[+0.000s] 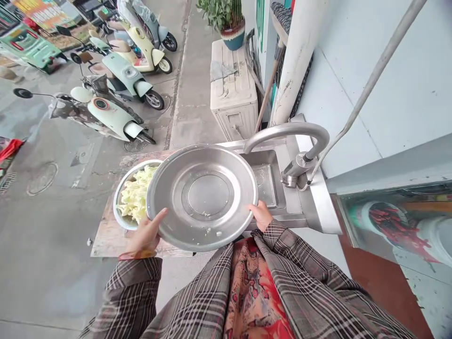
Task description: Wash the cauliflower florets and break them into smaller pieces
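A wide metal basin (208, 194) is held out in front of me, its inside facing up, with small pale scraps stuck near its lower side. My left hand (144, 233) grips the left rim, thumb over the edge. On the right rim, my right hand (261, 215) is closed in the same way. Beyond the basin's left edge, a metal bowl (118, 212) full of pale torn cabbage (136, 195) stands on a worn wooden board (109, 238); the basin hides part of it. The basin also covers part of the sink (280, 188).
A curved faucet (293, 129) rises at the sink's right, beside a wall with a slanting pipe (370, 89). Ahead stands a beige box unit (235, 94) carrying a potted plant (235, 35). Several scooters (113, 113) are parked on the left. A glass case (395, 226) is at right.
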The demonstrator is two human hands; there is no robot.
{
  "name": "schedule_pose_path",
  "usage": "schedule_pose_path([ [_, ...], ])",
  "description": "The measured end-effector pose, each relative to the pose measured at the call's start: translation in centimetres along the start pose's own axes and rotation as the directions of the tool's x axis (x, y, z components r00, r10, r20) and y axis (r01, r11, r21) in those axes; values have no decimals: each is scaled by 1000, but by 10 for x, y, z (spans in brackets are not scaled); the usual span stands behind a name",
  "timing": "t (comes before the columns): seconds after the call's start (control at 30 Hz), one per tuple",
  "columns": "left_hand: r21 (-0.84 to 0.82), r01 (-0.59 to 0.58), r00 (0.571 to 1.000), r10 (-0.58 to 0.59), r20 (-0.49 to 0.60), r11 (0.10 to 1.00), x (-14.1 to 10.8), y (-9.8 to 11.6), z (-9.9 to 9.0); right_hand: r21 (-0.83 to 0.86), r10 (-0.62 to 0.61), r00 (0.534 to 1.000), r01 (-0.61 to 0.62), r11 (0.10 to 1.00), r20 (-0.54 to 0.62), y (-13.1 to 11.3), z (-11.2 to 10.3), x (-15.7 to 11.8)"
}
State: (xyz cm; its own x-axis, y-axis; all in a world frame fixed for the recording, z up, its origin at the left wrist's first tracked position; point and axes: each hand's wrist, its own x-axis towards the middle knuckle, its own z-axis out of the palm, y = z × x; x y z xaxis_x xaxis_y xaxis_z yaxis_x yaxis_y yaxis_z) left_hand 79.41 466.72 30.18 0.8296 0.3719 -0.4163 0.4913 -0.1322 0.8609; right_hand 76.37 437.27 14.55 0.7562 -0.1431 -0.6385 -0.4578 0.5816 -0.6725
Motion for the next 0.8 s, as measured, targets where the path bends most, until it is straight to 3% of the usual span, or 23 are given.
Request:
schedule_pose_path([
  [0.03,-44,94,993,-90,80,995,11,-15,1,-63,-97,995,95,993,-30,-5,-3,3],
  [0.1,-120,164,972,-139,187,979,29,-42,8,-194,-278,960,266,944,-38,-18,-9,9],
  [0.2,-211,129,978,-90,189,969,47,-71,26,-302,-410,912,398,866,26,-40,-19,11],
  [0.27,-226,111,985,-78,152,968,54,-81,36,-407,-529,848,481,776,-6,-54,-27,8],
  [0.3,-228,110,987,-80,137,967,58,-83,40,-489,-616,787,522,698,-39,-61,-32,5],
  [0.4,-249,103,988,-71,135,963,67,-87,49,-755,-856,516,546,362,-38,-76,-48,0],
  [0.43,-257,97,987,-61,147,962,70,-87,52,-818,-892,452,517,254,9,-78,-53,0],
  [0.47,-260,93,985,-51,165,961,72,-88,56,-865,-899,434,472,167,64,-80,-57,2],
  [0.5,-262,89,982,-40,186,961,74,-89,61,-899,-881,457,428,99,120,-80,-59,4],
  [0.57,-261,89,975,-30,219,961,76,-91,73,-935,-782,584,354,3,218,-79,-61,11],
  [0.63,-260,99,971,-36,237,960,76,-94,85,-944,-659,702,329,-35,269,-78,-58,16],
  [0.67,-261,106,970,-42,239,959,75,-95,90,-941,-629,727,337,-23,275,-79,-56,18],
  [0.73,-266,116,968,-49,245,957,75,-97,99,-919,-657,716,385,88,237,-84,-48,18],
  [0.8,-277,113,963,-37,267,954,74,-99,107,-817,-706,696,478,322,130,-91,-34,17],
])
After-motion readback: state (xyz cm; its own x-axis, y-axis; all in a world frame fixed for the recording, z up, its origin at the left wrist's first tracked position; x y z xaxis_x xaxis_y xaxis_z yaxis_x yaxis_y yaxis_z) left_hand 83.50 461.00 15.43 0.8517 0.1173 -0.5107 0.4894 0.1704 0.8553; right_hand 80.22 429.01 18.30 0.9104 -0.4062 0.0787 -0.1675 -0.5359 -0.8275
